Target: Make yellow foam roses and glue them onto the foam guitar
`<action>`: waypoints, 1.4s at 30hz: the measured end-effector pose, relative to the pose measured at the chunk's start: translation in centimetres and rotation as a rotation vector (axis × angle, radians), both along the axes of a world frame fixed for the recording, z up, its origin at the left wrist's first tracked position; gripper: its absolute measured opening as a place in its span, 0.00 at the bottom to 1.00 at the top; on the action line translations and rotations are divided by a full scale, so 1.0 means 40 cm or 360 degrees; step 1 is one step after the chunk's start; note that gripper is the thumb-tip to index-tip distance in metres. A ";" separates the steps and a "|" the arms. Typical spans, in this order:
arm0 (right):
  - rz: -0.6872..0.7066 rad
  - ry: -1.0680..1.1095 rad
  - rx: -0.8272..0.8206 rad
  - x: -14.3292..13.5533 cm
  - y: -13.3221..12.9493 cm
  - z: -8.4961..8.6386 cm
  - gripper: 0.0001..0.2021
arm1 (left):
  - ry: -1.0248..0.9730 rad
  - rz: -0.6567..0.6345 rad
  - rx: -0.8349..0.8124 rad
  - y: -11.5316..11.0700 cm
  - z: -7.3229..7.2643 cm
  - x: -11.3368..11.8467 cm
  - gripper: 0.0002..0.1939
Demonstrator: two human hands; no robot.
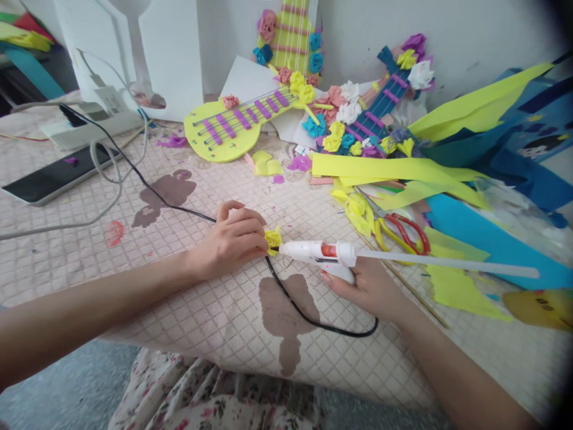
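My right hand point(369, 283) is wrapped around the handle of a white hot glue gun point(308, 251), and a long glue stick point(452, 261) sticks out of its back end to the right. The gun's nozzle points left and meets a small yellow crepe paper flower point(272, 239). My left hand point(237, 235) pinches that flower at its left side, fingers bent together over the tablecloth. The gun's black cord point(286, 292) loops below my hands and passes under the left one.
Paper guitars, one yellow point(228, 128) and one blue point(380, 110), lie at the back with crepe flowers. Red-handled scissors point(409, 233), a thin wooden stick point(416, 298) and yellow paper strips point(394, 167) are on the right. A phone point(58, 173) and power strip point(94, 122) sit left.
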State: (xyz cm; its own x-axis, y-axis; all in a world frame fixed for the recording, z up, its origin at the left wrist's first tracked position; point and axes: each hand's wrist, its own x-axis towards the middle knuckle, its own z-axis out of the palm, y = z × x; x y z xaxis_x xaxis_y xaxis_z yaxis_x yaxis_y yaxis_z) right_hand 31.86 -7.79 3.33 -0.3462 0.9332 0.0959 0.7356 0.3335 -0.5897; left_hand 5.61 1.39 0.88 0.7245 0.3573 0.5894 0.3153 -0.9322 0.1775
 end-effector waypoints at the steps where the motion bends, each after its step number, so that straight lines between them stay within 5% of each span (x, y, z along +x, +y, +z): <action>1: 0.0010 0.0007 -0.0017 0.000 0.000 -0.002 0.06 | -0.0001 0.0001 -0.0003 0.000 0.000 0.000 0.03; 42: 0.0022 -0.0077 -0.0004 0.023 0.014 0.002 0.06 | -0.0003 0.0067 -0.0266 -0.001 -0.001 0.004 0.04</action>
State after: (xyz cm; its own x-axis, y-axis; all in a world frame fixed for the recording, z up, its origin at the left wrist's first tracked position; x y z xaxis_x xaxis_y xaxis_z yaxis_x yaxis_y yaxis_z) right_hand 32.79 -7.22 3.42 -0.3632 0.9286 0.0767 0.7584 0.3425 -0.5546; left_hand 5.79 1.35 0.82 0.7057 0.4805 0.5207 0.3530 -0.8756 0.3297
